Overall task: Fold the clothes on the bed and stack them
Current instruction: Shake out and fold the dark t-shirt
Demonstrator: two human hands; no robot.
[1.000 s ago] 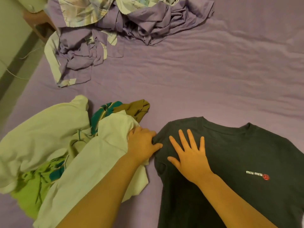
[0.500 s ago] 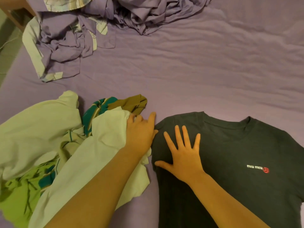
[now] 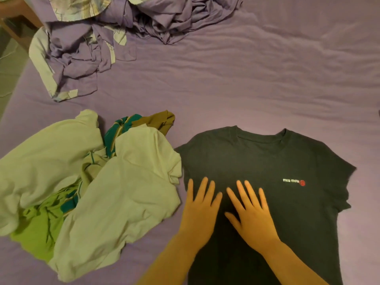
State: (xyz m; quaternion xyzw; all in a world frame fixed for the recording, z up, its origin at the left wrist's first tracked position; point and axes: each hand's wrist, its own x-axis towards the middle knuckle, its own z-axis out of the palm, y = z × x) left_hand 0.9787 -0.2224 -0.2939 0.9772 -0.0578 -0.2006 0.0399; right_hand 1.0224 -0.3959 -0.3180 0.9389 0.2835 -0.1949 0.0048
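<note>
Dim, warm yellowish indoor light falls evenly over the purple bed sheet (image 3: 246,83), casting only soft shadows in its wrinkles and none sharp, with no glare, slight softness and motion blur throughout, and mild wide-angle bending toward the sheet's far corners.

1. A crumpled purple sheet (image 3: 78,58) with pale patterned edging lies bunched at the far left.
2. A wooden piece of furniture (image 3: 12,23) stands beside it.
3. Pale floor (image 3: 8,75) shows left.
</note>
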